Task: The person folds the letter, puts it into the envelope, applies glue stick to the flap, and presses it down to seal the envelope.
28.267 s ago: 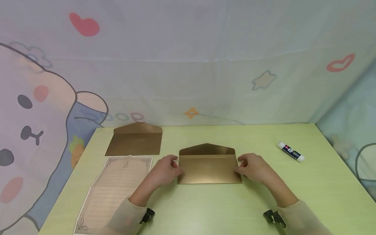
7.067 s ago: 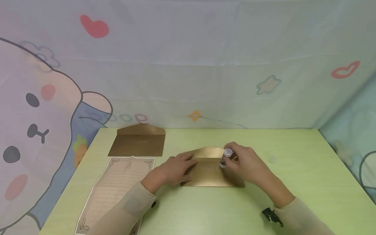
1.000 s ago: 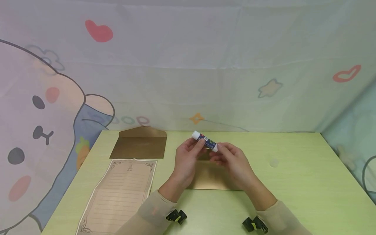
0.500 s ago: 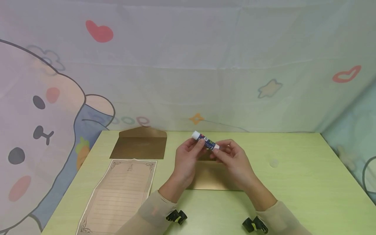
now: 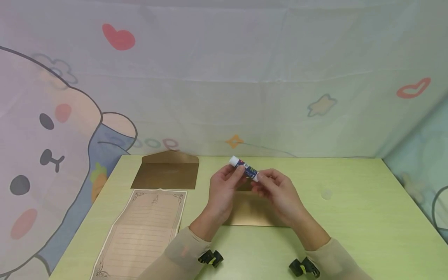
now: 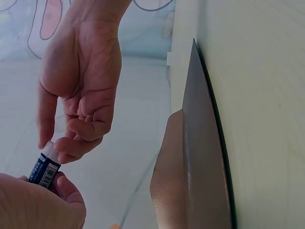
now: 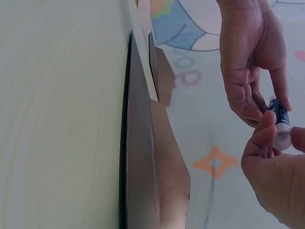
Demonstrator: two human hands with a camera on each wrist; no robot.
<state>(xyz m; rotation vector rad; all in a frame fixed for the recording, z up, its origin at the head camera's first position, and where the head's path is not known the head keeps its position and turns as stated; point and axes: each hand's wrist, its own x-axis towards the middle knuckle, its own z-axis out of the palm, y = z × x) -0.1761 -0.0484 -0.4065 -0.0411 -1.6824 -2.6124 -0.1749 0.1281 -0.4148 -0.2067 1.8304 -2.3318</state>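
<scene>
From my station I see the left hand [image 5: 221, 192] curled round the glue stick [image 5: 249, 170], which is tilted above the gold envelope [image 5: 257, 212] on the counter [image 5: 367, 237]; the right hand [image 5: 282, 194] pinches its lower end; lined paper [image 5: 143, 233] and a brown envelope [image 5: 164, 176] lie left.

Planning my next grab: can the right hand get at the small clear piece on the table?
Probably yes: nothing visible stands between the right hand and the clear piece. That hand would likely have to let go of the glue stick first, but the left hand grips it too.
</scene>
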